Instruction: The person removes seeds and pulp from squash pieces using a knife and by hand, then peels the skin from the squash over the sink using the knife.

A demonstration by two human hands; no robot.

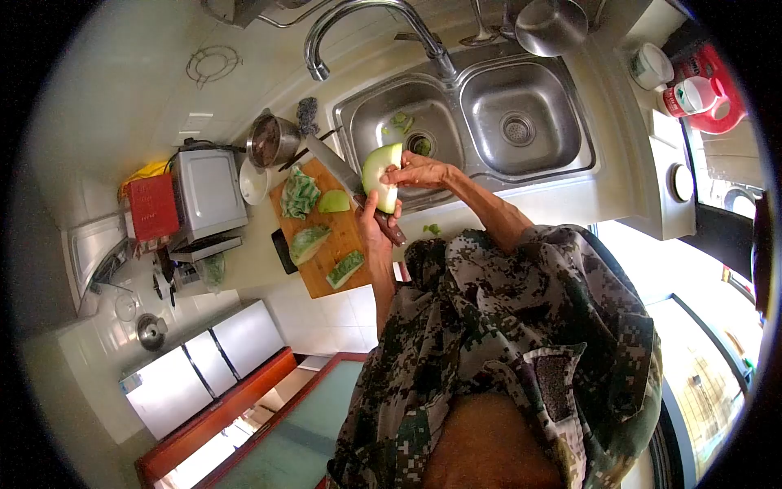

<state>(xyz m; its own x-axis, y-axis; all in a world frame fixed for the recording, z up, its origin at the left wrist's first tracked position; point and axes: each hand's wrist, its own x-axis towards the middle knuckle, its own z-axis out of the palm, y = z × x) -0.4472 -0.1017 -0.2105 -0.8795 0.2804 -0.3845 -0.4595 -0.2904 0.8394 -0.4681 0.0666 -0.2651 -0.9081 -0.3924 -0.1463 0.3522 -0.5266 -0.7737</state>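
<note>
- A pale green gourd piece (381,175) is held over the near left rim of the left sink basin (440,106), both hands together on it: the left hand (376,222) below, the right hand (414,173) at its cut face.
- If the cut flesh is wet, the grip could be lost and the piece dropped into the basin.
- The knife (342,169) lies close beneath; fingers could be nicked if it were brushed. Whether its handle is touched by the left hand cannot be told.
- On the cutting board (314,265), the rounded wedge (310,244) could be rolled by a knock.
- Green scraps (421,145) around the drain could be washed in, and the outflow blocked.
</note>
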